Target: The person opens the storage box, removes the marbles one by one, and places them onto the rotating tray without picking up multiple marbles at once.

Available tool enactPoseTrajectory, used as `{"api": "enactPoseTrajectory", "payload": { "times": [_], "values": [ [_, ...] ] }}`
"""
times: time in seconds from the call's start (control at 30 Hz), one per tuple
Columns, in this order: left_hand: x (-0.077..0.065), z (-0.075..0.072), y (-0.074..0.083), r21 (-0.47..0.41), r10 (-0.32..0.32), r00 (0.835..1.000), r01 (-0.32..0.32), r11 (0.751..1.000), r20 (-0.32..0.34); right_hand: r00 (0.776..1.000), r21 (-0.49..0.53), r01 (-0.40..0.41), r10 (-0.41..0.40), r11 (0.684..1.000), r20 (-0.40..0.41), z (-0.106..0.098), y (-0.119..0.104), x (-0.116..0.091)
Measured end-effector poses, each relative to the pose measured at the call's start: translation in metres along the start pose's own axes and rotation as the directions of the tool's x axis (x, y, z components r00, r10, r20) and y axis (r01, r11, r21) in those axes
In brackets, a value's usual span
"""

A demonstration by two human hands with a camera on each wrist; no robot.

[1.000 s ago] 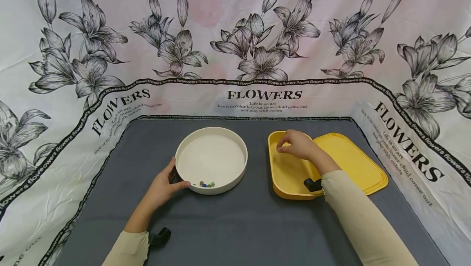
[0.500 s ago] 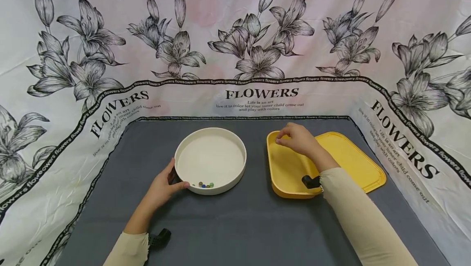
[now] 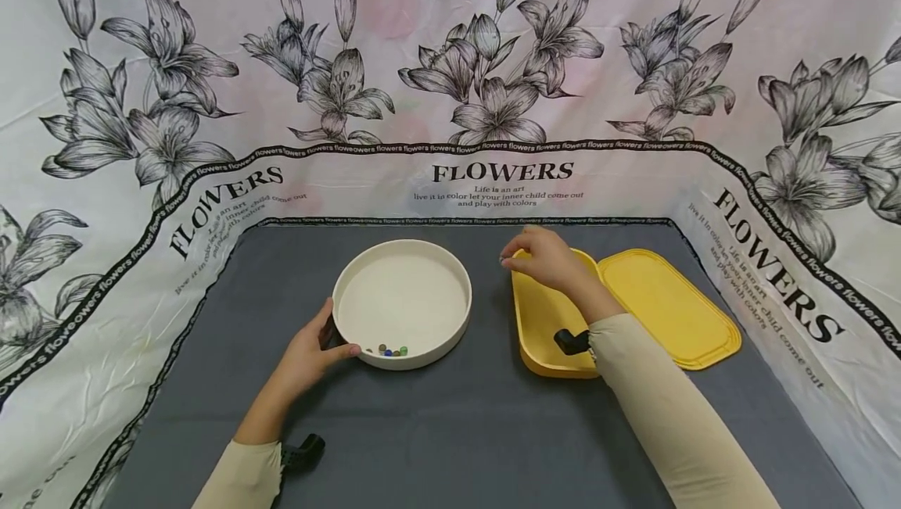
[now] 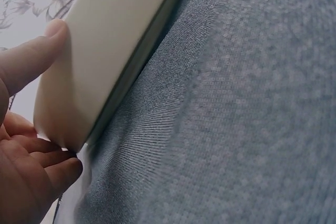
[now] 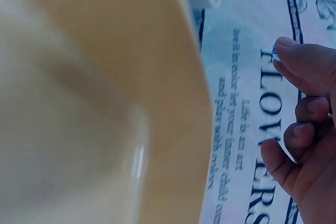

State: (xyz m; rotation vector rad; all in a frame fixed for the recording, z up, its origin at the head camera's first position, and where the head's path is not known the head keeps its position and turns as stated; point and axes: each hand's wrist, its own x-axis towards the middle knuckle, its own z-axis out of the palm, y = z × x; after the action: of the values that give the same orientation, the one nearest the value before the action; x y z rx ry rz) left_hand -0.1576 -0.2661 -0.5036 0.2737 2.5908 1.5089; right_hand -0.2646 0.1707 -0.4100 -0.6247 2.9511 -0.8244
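A round white tray (image 3: 403, 298) sits on the grey cloth, with several small glass marbles (image 3: 389, 352) gathered along its near edge. My left hand (image 3: 304, 364) holds the tray at its lower left; the thumb lies on the rim and the fingers are at the wall and underside, as the left wrist view shows. Over the far left corner of a yellow box (image 3: 549, 329) is my right hand (image 3: 552, 263). Between its thumb and forefinger it pinches a clear bluish marble (image 5: 274, 53), mostly covered by the fingertips. The hand and forearm hide part of the box's inside.
A yellow lid (image 3: 676, 306) lies flat to the right of the box, close against it. Grey cloth (image 3: 436, 446) spreads in front of both containers. Behind and at the sides rises a white flower-printed cloth (image 3: 503, 204).
My right hand has moved left, from over the yellow box's inside to its far left corner. The left hand and the white tray have stayed in place.
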Motion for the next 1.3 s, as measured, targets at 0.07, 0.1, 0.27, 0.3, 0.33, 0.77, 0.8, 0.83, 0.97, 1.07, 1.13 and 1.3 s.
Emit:
{"api": "enactPoseTrajectory", "payload": {
  "times": [0.07, 0.1, 0.27, 0.3, 0.33, 0.77, 0.8, 0.83, 0.97, 1.07, 1.13, 1.3],
  "values": [
    [-0.001, 0.0, 0.0, 0.013, 0.002, 1.0, -0.002, 1.0, 0.004, 1.0, 0.012, 0.012, -0.012, 1.0, 0.013, 0.002, -0.008, 0.004],
    [-0.002, -0.001, 0.0, 0.02, 0.002, 1.0, -0.002, 1.0, 0.005, 1.0, 0.017, 0.018, -0.019, 1.0, 0.019, 0.003, -0.011, 0.006],
    [-0.002, -0.004, 0.001, 0.026, -0.003, 1.0, 0.003, 1.0, 0.003, 0.997, 0.014, 0.07, -0.07, 0.997, 0.038, 0.006, -0.029, 0.019],
    [-0.002, -0.004, 0.002, 0.021, -0.004, 1.0, 0.004, 1.0, 0.0, 0.995, 0.01, 0.085, -0.086, 0.996, 0.042, 0.006, -0.031, 0.022],
    [-0.001, -0.004, 0.002, 0.016, -0.005, 1.0, 0.005, 1.0, -0.001, 0.994, 0.007, 0.101, -0.101, 0.995, 0.046, 0.006, -0.034, 0.025],
    [0.001, 0.001, 0.003, -0.031, 0.008, 1.0, -0.008, 0.999, 0.008, 0.961, 0.048, 0.24, -0.244, 0.97, 0.127, 0.025, -0.06, 0.056],
    [0.002, 0.0, 0.003, -0.027, 0.007, 1.0, -0.007, 1.0, 0.006, 0.959, 0.054, 0.245, -0.25, 0.968, 0.131, 0.027, -0.062, 0.058],
    [0.002, 0.0, 0.003, -0.024, 0.005, 1.0, -0.004, 1.0, 0.006, 0.957, 0.057, 0.248, -0.254, 0.967, 0.138, 0.029, -0.064, 0.061],
    [0.003, -0.001, 0.003, -0.012, 0.007, 1.0, -0.007, 1.0, 0.005, 0.95, 0.064, 0.243, -0.251, 0.968, 0.188, 0.034, -0.073, 0.073],
    [0.005, -0.003, 0.004, -0.004, 0.013, 1.0, -0.013, 1.0, -0.013, 0.945, 0.066, 0.233, -0.241, 0.97, 0.221, 0.037, -0.078, 0.082],
    [0.005, -0.003, 0.004, 0.0, 0.011, 1.0, -0.011, 1.0, -0.022, 0.943, 0.067, 0.223, -0.232, 0.973, 0.239, 0.039, -0.079, 0.088],
    [0.005, -0.002, 0.003, -0.009, -0.002, 1.0, 0.002, 1.0, -0.015, 0.933, 0.082, 0.204, -0.219, 0.975, 0.285, 0.046, -0.082, 0.097]
  ]
}}
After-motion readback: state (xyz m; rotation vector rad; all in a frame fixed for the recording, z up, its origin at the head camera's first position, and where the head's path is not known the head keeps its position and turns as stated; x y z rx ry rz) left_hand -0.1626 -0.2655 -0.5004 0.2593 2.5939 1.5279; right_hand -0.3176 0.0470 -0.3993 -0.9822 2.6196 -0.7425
